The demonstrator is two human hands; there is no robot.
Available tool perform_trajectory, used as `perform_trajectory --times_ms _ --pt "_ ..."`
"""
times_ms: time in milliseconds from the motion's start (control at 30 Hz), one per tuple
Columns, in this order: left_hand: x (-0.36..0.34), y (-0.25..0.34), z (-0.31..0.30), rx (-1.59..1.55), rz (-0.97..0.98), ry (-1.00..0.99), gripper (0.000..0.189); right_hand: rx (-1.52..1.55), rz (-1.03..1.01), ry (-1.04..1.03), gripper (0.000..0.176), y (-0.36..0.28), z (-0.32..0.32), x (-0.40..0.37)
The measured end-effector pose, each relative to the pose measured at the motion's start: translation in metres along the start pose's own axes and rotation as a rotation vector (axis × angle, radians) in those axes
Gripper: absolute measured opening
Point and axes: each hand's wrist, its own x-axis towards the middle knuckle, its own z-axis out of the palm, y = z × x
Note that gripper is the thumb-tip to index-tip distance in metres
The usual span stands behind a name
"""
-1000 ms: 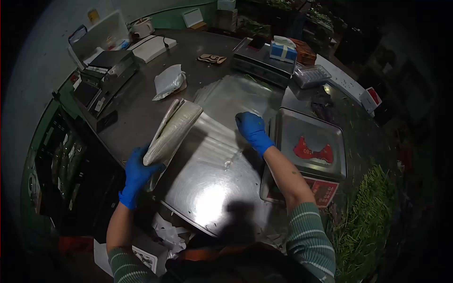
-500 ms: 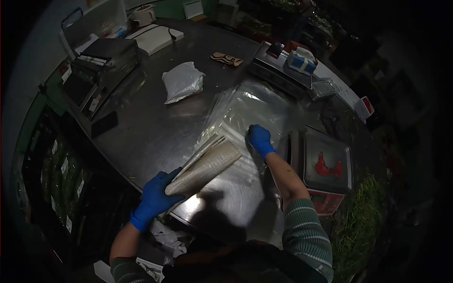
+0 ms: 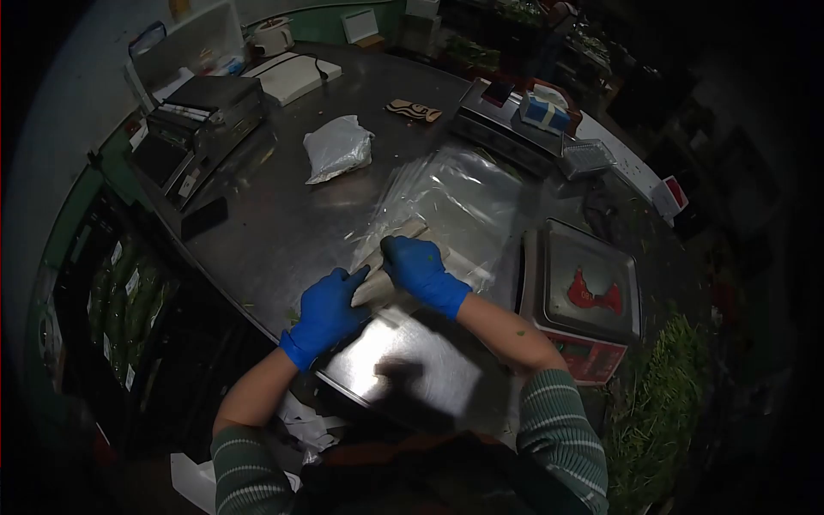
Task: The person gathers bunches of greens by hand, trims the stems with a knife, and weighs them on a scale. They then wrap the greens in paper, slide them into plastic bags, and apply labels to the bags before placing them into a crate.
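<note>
Near the middle of the frame, I'm gripping the folded clear plastic roll [image 3: 378,286] by its lower-left end with the left hand [image 3: 326,311], whose blue-gloved fingers are lying along one side while the thumb is sitting near the other. The roll is slanting up and right from that hand, passing under the right hand [image 3: 422,268]. I'm bending the right fingers down onto its upper face, pressing from above; I cannot tell whether they are pinching a layer, since the glove is covering the contact.

Just beyond the right hand, a fanned stack of flat clear plastic bags [image 3: 468,193] is lying on the steel table [image 3: 279,236], with the roll resting over its near edge. Above and left of the stack, I'm seeing a silvery-white packet [image 3: 339,148], and past it a tan-and-black patterned piece [image 3: 413,110]. To the right, a red-based weighing scale [image 3: 554,296] is carrying a red scrap [image 3: 592,290] on its metal pan. Farther out, loose cut greens [image 3: 661,403] are heaping up at the lower right, a blue tissue box [image 3: 545,112] is standing on another scale [image 3: 493,129] at the upper right, and labelled green vegetable packs [image 3: 120,309] are filling the left side.
</note>
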Motion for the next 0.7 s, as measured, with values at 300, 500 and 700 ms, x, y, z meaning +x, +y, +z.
perform_trajectory --times_ms 300,500,700 --pt "-0.017 -0.013 0.078 -0.673 -0.321 0.079 0.063 1.138 0.779 0.124 0.061 -0.019 0.000 -0.119" --pt "-0.034 0.012 0.074 -1.280 -0.551 -0.064 0.062 1.169 0.706 0.265 0.053 0.021 0.073 -0.168" --pt "-0.039 0.031 0.038 0.350 -0.206 -0.451 0.038 0.145 0.378 -0.051 0.051 0.007 -0.008 -0.171"
